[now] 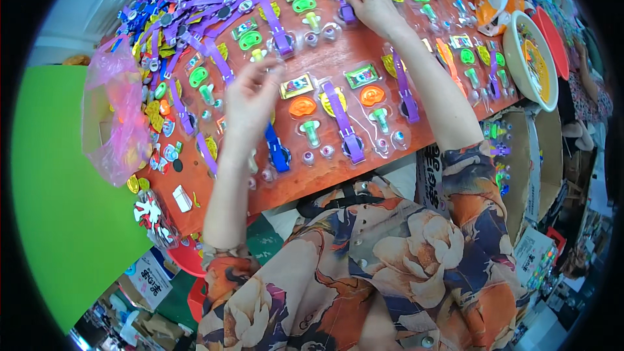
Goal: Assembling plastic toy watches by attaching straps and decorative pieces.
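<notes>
At the far middle of the table, my right hand (pixel 377 12) has its fingers closed on a purple toy watch (pixel 347 10). The watch lies along a clear plastic tray of small toys, its strap pointing away from me. Nearer and to the left, my left hand (pixel 250 101) hovers over the trays, fingers slightly blurred and apart, with nothing visible in them. Beside it are a green whistle-like toy (pixel 258 55) and a blue toy watch (pixel 277 149). In front of me, a near tray holds an orange toy (pixel 302 106), a purple watch (pixel 350 136) and eyeball-like balls (pixel 327 151).
A tangled heap of purple and blue watches (pixel 214 0) covers the far left. A pink plastic bag (pixel 117 117) hangs at the left edge. On the right stand a cream basin (pixel 552 91), an orange-white bag (pixel 497 3) and a red basin (pixel 551 39). Cardboard boxes (pixel 549 149) sit below.
</notes>
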A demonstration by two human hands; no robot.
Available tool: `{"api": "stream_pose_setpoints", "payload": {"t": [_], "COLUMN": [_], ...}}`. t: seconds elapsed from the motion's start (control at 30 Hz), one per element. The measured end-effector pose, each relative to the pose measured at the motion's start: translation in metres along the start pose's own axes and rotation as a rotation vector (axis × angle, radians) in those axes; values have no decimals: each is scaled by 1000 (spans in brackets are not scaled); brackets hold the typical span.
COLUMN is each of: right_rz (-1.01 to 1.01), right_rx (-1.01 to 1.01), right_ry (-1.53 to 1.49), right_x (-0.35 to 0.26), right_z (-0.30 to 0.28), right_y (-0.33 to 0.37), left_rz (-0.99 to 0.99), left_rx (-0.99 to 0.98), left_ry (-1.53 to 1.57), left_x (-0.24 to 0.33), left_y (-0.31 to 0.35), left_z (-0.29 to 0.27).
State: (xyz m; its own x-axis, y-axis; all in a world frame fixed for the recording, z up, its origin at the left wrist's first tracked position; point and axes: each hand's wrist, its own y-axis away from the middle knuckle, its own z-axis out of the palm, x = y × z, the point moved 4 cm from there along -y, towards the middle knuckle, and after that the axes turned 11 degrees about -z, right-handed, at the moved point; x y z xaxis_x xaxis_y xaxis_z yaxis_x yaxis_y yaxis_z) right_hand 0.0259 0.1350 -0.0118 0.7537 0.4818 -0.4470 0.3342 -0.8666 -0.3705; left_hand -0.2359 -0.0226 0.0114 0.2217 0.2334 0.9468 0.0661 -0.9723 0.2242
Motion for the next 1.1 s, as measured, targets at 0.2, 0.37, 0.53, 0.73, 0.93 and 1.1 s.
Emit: {"api": "stream_pose_setpoints", "payload": {"t": [0.2, 0.37, 0.53, 0.73, 0.93, 1.1], "right_rz": [-96, 18, 24, -101, -224, -240], "right_rx": [85, 4, -44, 77, -86, -158], "right_ry": [-9, -140, -42, 31, 153, 210], "right_x": [11, 1, 6, 3, -23, -20], "right_z": [1, 2, 0, -12, -9, -3], "right_y": [6, 1, 3, 9, 41, 39], "left_rz": [192, 98, -9, -41, 147, 3], "left_rx": [362, 440, 275, 204, 158, 19], "left_ry": [-96, -436, -783, -1166, -1307, -1180], "left_x": [5, -16, -1, -13, -1, -13], "left_y": [-99, -153, -180, -223, -213, -237], "left_z": [-107, -149, -100, -95, -78, -95]}}
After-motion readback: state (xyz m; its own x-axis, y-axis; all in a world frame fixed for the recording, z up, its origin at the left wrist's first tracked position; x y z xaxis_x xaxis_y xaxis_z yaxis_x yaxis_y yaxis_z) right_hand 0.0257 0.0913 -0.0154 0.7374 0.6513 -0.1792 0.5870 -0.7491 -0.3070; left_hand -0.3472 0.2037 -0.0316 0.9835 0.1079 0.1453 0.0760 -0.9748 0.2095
